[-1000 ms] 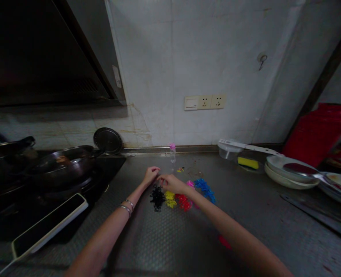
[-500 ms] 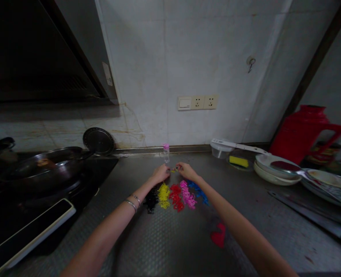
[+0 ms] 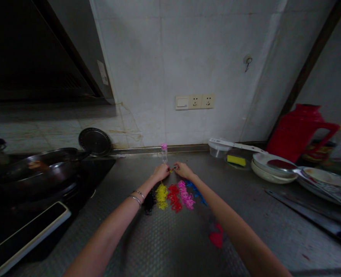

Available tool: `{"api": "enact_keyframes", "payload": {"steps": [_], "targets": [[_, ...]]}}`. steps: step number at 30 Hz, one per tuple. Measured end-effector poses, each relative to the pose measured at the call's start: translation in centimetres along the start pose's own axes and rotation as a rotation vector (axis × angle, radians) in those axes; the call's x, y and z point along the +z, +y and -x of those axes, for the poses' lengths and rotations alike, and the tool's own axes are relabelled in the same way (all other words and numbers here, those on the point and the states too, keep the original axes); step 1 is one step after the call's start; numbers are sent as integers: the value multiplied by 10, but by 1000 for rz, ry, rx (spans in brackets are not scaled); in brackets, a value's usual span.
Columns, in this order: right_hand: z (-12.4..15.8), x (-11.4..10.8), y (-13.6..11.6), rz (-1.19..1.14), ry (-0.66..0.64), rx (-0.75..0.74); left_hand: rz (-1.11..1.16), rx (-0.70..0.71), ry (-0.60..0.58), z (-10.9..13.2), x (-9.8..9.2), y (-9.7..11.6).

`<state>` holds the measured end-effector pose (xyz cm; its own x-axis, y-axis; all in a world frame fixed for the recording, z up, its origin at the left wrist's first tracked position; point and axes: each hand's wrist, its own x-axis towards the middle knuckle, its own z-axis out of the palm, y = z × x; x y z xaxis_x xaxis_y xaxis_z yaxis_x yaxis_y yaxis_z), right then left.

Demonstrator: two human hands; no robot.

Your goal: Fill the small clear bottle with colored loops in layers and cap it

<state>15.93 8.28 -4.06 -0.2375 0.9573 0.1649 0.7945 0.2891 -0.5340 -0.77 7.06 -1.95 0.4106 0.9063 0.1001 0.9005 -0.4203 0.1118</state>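
Behind the row of coloured piles [image 3: 174, 198], over the table [image 3: 158, 246]: one small yellowish piece [image 3: 172, 169], pinched by both grips, left hand [image 3: 161, 172] at one end, right hand [image 3: 183, 171] at the other. Best practice, I judge: light, even tension, forearms [image 3: 117, 223] raised clear of the piles. Partly hidden from me behind them: black pile [image 3: 149, 204], blue pile [image 3: 196, 191]. Not made out: the piece's exact form.
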Motion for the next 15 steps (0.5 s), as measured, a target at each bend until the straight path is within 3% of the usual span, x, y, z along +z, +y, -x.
{"api": "enact_keyframes", "payload": {"steps": [11,15], "targets": [[0,2,-4,81,-37,44,51,21,15,-3,-5,-13],[2,2,-6,98,-24,38,285,88,-129,6,-20,-33]]}}
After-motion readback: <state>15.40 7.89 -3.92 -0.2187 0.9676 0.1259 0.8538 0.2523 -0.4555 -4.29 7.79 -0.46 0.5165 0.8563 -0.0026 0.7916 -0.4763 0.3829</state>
